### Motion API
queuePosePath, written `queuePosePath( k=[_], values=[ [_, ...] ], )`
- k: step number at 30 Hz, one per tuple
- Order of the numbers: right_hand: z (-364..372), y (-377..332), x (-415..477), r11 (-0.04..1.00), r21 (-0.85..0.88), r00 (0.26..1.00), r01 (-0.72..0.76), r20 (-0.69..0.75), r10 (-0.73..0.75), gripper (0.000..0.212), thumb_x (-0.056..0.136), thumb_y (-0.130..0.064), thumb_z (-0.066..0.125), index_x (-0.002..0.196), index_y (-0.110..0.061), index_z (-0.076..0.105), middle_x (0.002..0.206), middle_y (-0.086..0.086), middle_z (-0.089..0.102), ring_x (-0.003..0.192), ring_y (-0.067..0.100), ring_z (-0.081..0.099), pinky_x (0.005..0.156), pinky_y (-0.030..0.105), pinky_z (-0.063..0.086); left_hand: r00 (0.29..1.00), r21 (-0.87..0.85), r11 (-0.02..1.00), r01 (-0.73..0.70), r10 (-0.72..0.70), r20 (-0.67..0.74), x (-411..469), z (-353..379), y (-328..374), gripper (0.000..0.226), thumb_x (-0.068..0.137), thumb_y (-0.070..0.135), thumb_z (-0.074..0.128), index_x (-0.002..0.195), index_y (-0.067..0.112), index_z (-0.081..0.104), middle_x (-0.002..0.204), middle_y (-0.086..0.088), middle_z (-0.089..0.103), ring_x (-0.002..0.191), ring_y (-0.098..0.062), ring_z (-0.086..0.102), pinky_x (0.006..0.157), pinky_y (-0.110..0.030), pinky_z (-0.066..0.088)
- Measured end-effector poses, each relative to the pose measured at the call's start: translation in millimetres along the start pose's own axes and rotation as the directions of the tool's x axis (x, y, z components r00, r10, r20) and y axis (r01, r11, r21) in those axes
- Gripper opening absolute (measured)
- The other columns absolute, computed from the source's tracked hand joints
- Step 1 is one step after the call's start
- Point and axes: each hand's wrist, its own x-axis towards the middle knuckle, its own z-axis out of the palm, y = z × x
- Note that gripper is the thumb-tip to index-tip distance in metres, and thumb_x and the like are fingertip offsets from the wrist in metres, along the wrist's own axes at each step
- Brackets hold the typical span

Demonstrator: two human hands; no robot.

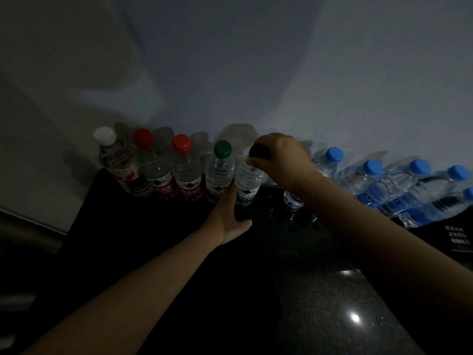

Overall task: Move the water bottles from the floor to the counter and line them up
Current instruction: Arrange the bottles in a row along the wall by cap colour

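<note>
A row of water bottles stands on the dark counter [332, 290] against the wall: a white-capped bottle [115, 162], two red-capped bottles [156, 170] and a green-capped bottle [220, 172]. My right hand [284, 162] grips the dark green cap of a fifth bottle [247, 183] at the row's right end. My left hand [230, 216] lies against this bottle's lower part, between it and the green-capped one, with its thumb stretched out along the front. Several blue-capped bottles [363, 180] stand to the right.
The wall rises directly behind the bottles. The counter's left edge [84, 206] drops off to a dim floor. A dark booklet with white print [458, 239] lies at the far right. A light glare shows on the counter surface at the front.
</note>
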Motion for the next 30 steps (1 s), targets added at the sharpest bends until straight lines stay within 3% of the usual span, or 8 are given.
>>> queuePosePath(
  k=[7,14,21,25,28,30],
  values=[
    [3.3,-1.7,3.0,0.999,0.013,0.999,-0.039,-0.028,0.04,0.037,0.08,-0.028,0.074,0.105,-0.003,0.065,0.102,0.017,0.065,0.093,0.03,0.059,0.083,0.046,0.05,0.999,-0.016,0.999,0.036,-0.036,0.028,-1.0,1.0,-3.0,0.105,0.08,0.03,0.072,0.151,0.03,-0.005,0.161,0.006,0.001,0.147,-0.019,0.015,0.114,-0.044,0.031],
    [-7.1,0.0,-10.9,0.994,0.048,0.995,-0.097,-0.019,0.098,0.06,0.082,-0.033,0.072,0.131,-0.006,0.051,0.118,0.013,0.062,0.101,0.024,0.062,0.09,0.04,0.051,0.999,0.016,0.999,0.046,-0.046,0.025,-12.0,-2.2,-7.5,0.098,0.082,0.028,0.071,0.153,0.022,0.004,0.161,-0.002,0.006,0.147,-0.022,0.016,0.114,-0.044,0.031],
    [-39.8,30.0,-44.0,0.987,-0.071,0.99,-0.142,-0.003,0.142,0.037,0.088,-0.033,0.065,0.115,-0.008,0.062,0.105,0.009,0.068,0.092,0.02,0.063,0.086,0.036,0.052,0.998,0.024,1.0,0.003,-0.004,0.068,-21.3,0.1,3.5,0.086,0.083,0.027,0.071,0.151,0.018,0.019,0.157,-0.004,0.023,0.142,-0.023,0.028,0.113,-0.042,0.034],
    [-59.8,54.5,-61.2,0.973,-0.093,0.976,-0.212,-0.062,0.207,0.031,0.087,-0.03,0.066,0.107,-0.007,0.065,0.099,0.011,0.067,0.084,0.021,0.061,0.075,0.031,0.048,0.997,0.037,0.999,-0.04,0.037,0.061,-24.1,12.5,14.2,0.084,0.082,0.027,0.072,0.149,0.019,0.023,0.155,-0.002,0.026,0.139,-0.021,0.031,0.112,-0.04,0.035],
    [-65.1,68.9,-69.1,0.967,-0.107,0.968,-0.23,-0.123,0.217,0.029,0.085,-0.031,0.068,0.104,-0.011,0.063,0.101,0.009,0.06,0.081,0.019,0.056,0.07,0.027,0.041,0.996,0.051,0.997,-0.051,0.047,0.075,-23.6,22.5,21.2,0.085,0.08,0.029,0.073,0.149,0.02,0.024,0.155,-0.003,0.025,0.139,-0.021,0.032,0.111,-0.041,0.036],
    [-66.7,73.3,-71.4,0.965,-0.097,0.963,-0.245,-0.136,0.231,0.035,0.085,-0.03,0.069,0.113,-0.012,0.059,0.11,0.008,0.056,0.086,0.021,0.059,0.073,0.028,0.045,0.995,0.059,0.997,-0.053,0.048,0.085,-22.8,28.4,25.5,0.086,0.079,0.03,0.074,0.149,0.021,0.024,0.155,-0.002,0.026,0.138,-0.02,0.033,0.111,-0.041,0.037]
  ],
)
